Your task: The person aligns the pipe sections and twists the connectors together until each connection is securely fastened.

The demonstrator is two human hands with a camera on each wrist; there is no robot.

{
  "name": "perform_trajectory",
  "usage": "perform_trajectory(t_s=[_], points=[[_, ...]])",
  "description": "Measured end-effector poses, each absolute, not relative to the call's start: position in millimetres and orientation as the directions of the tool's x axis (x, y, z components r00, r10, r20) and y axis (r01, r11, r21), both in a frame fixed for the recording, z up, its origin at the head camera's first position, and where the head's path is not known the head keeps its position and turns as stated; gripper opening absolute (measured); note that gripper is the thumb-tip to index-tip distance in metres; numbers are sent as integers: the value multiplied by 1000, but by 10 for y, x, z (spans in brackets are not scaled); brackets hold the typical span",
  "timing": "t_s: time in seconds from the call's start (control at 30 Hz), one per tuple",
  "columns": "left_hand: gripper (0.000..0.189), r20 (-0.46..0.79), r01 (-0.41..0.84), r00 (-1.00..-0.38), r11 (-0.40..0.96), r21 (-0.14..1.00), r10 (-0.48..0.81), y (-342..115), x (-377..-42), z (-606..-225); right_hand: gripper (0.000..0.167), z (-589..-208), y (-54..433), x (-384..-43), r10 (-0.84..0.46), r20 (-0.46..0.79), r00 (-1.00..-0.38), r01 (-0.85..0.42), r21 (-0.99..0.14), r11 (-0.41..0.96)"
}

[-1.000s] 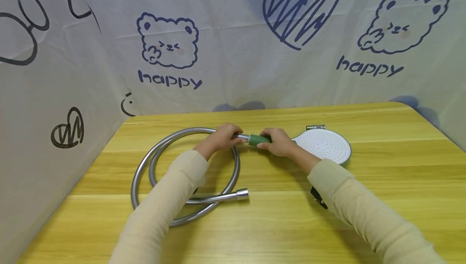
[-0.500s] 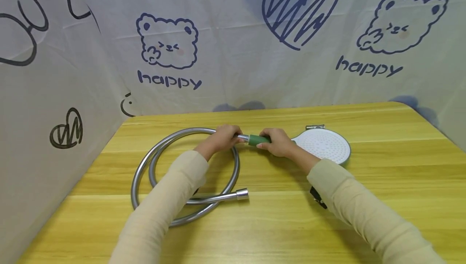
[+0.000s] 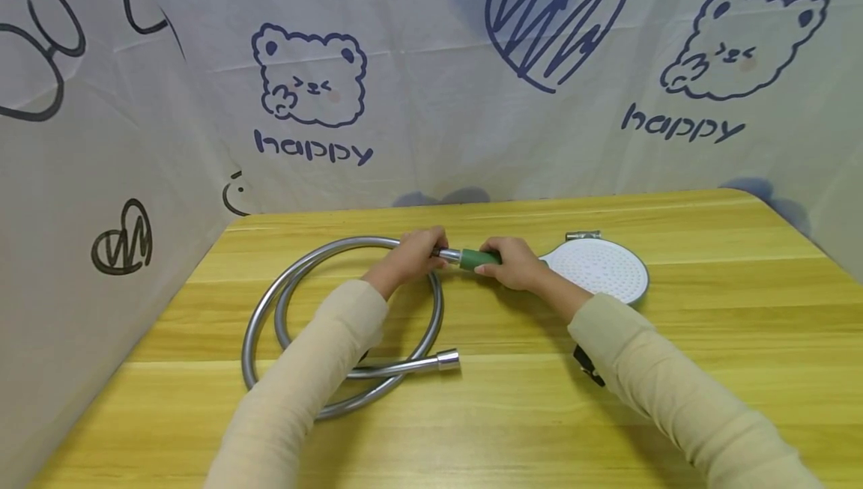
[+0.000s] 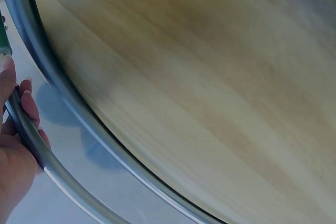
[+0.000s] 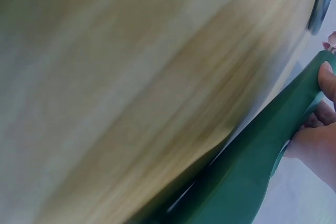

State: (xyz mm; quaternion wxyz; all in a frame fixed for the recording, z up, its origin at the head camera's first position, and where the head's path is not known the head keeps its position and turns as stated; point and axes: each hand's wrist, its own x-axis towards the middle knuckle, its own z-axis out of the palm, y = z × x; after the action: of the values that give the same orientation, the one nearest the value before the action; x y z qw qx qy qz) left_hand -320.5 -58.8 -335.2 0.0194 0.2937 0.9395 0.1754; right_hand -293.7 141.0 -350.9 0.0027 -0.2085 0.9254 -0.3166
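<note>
My left hand [image 3: 416, 251] grips the end of a grey shower hose [image 3: 251, 339], its chrome fitting [image 3: 449, 255] meeting the base of a green handle. In the left wrist view the fingers curl round the hose [image 4: 31, 135]. My right hand [image 3: 515, 263] holds the green handle of a shower head [image 3: 596, 270], whose round white spray face points up. The right wrist view shows the shower head's green back [image 5: 252, 161] with the thumb along the handle. The hose's other end, a chrome cone nut [image 3: 448, 359], lies loose on the table.
A small chrome piece [image 3: 583, 235] lies behind the shower head. The hose loops across the left half of the wooden table [image 3: 512, 429]. White cloth [image 3: 431, 84] with drawn bears and hearts rises behind the table and along the left.
The left hand turns slightly at the chrome fitting, its fingers shifting a little. The right hand, shower head and hose loops stay in place.
</note>
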Motion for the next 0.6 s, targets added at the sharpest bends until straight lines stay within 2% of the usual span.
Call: perform_trajectory(t_s=[0.2, 0.43, 0.6], points=[[33, 39, 563, -813, 767, 307, 581, -592, -3230, -3349, 29, -3527, 1410, -2950, -390, 128, -912, -388, -580, 716], [24, 46, 628, -758, 708, 322, 651, -623, -3255, -3331, 28, -3530, 1411, -2953, -398, 138, -907, -400, -573, 715], [24, 32, 631, -749, 697, 341, 662, -628, -3245, -3318, 27, -3526, 1413, -2942, -400, 143, -905, -404, -578, 709]])
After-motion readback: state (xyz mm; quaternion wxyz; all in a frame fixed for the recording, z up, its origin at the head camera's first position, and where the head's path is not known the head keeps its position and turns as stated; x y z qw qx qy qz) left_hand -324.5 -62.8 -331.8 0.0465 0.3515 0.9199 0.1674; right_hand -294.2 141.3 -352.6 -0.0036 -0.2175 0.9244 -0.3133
